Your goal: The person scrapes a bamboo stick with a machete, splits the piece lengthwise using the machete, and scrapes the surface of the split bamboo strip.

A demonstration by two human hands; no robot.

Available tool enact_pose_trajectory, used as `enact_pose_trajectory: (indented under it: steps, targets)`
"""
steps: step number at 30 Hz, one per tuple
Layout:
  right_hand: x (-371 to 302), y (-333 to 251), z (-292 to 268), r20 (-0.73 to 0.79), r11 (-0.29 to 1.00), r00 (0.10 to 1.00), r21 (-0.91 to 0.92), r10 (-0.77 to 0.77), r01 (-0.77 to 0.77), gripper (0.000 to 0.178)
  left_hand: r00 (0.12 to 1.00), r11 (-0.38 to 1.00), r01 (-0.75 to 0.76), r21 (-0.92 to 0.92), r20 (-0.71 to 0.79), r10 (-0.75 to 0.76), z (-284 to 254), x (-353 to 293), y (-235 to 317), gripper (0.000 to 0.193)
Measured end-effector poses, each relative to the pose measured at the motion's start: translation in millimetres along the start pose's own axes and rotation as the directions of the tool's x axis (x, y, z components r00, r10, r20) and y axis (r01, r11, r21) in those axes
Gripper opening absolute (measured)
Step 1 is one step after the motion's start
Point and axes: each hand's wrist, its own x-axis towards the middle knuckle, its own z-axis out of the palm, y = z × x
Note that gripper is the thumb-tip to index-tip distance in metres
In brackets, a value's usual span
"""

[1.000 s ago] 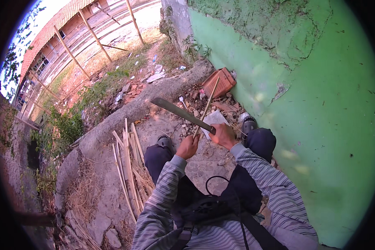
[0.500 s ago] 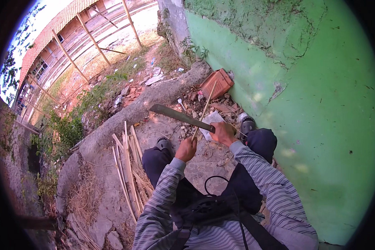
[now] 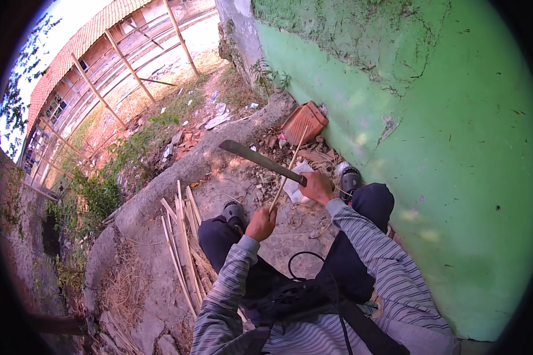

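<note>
My right hand is closed round the handle of a machete, whose dark blade points up and to the left. In my left hand is the near end of a thin bamboo strip, which slants away toward the wall. The blade crosses the strip a little beyond my left hand; whether its edge touches the strip I cannot tell. Most of the machete's handle is hidden by my right fingers. Under the crossing lies a crumpled white sheet on the ground.
A pile of split bamboo strips lies left of my knee. Ahead, an orange clay roof tile leans by the green wall on my right. A low rough kerb curves across the left, with bushes beyond it.
My left hand has drawn back slightly toward me along with the strip. The machete's tip has shifted a little to the right and up. The view has tilted slightly.
</note>
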Motion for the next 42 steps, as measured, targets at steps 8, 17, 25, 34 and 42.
enact_pose_trajectory:
  steps: [8, 17, 25, 34, 42]
  targets:
    - [-16.7, -6.3, 10.3, 0.043, 0.996, 0.996, 0.056, -0.076, 0.074, 0.019, 0.988, 0.985, 0.153, 0.075, -0.002, -0.153, 3.7, -13.7, 6.0, 0.038]
    - [-38.4, -26.8, 16.4, 0.094, 0.988, 0.985, -0.041, -0.143, 0.147, 0.016, 0.993, 0.975, 0.116, 0.190, -0.046, -0.109, 12.7, -25.0, 5.4, 0.037]
    - [-28.2, -17.0, 13.0, 0.036, 0.999, 0.998, 0.026, 0.043, -0.044, 0.015, 0.973, 0.959, 0.232, 0.166, -0.026, -0.231, 12.1, -23.0, 18.0, 0.038]
    - [-39.6, -19.9, 31.1, 0.089, 1.000, 0.996, 0.001, -0.006, 0.006, 0.015, 0.969, 0.960, 0.245, 0.138, -0.021, -0.245, 13.8, -17.6, 21.0, 0.037]
    - [-43.6, -22.9, 38.5, 0.078, 1.000, 0.997, 0.001, -0.018, 0.018, 0.016, 0.964, 0.955, 0.267, 0.129, -0.037, -0.265, 11.8, -15.8, 24.4, 0.035]
